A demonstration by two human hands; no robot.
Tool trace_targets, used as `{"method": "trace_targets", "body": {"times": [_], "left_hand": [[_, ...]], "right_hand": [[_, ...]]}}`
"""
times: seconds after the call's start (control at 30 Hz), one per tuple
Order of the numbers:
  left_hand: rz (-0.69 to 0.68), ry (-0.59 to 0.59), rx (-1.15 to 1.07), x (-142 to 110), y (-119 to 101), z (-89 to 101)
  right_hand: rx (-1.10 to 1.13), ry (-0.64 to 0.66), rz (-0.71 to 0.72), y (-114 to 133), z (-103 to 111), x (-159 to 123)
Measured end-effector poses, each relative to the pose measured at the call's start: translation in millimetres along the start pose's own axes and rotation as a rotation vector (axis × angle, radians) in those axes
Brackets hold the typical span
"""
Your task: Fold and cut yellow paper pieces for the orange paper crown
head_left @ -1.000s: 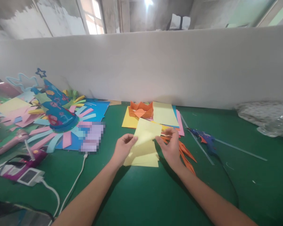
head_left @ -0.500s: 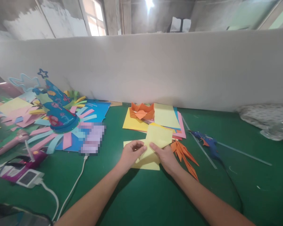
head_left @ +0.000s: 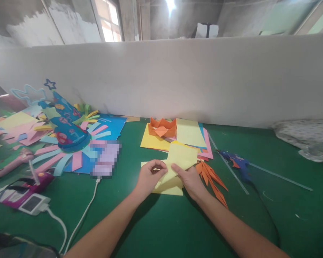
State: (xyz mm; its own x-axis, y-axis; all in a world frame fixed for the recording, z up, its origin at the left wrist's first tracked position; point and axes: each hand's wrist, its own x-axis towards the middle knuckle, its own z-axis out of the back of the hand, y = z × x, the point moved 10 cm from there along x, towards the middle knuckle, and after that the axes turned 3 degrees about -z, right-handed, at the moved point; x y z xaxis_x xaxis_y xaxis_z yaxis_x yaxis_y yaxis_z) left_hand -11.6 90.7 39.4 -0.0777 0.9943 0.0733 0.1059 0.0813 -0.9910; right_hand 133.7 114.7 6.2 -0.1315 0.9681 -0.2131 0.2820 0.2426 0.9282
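Note:
Between my hands is a piece of pale yellow paper, held just above the table with one edge slanting as if folded. My left hand pinches its left edge between thumb and fingers. On the right side, my right hand grips it, thumb on top and fingers hidden underneath. Below them lies another pale yellow sheet, partly covered by my hands. Beyond stands an orange folded paper crown on a stack of coloured paper. Orange folded paper points lie right of my right hand.
A blue glue gun and clear glue sticks lie to the right on the green table. At left are blue party hats with paper strips, a pixelated phone-like item, a white cable and a pink glue gun.
The view has shifted very slightly. Both hands keep their hold on the pale yellow paper, with almost no movement.

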Motion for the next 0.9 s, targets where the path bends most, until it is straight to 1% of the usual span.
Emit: {"method": "trace_targets", "body": {"times": [0.13,0.3,0.6,0.67,0.8,0.83,0.9], "left_hand": [[-0.019,-0.001,0.037,0.1,-0.4,0.3],[-0.045,-0.012,0.018,-0.1,-3.5,0.7],[-0.073,0.013,0.092,-0.4,-6.3,0.2],[-0.061,0.044,0.123,-0.5,-7.3,-1.3],[-0.042,0.155,0.156,-1.7,-8.9,-9.0],[-0.040,0.176,0.153,-1.9,-9.0,-10.5],[-0.034,0.190,0.149,-1.2,-8.1,-10.5]], "right_hand": [[0.004,0.016,0.000,0.4,-1.4,0.0],[0.008,-0.007,-0.004,0.7,0.0,0.4],[0.020,0.012,-0.003,-2.4,0.8,2.1],[0.039,0.009,-0.013,-4.0,2.0,2.9],[0.076,0.001,0.005,-2.8,3.4,4.5],[0.070,0.005,0.018,-1.6,3.0,4.9],[-0.015,0.020,0.056,2.6,0.9,5.5]]}}
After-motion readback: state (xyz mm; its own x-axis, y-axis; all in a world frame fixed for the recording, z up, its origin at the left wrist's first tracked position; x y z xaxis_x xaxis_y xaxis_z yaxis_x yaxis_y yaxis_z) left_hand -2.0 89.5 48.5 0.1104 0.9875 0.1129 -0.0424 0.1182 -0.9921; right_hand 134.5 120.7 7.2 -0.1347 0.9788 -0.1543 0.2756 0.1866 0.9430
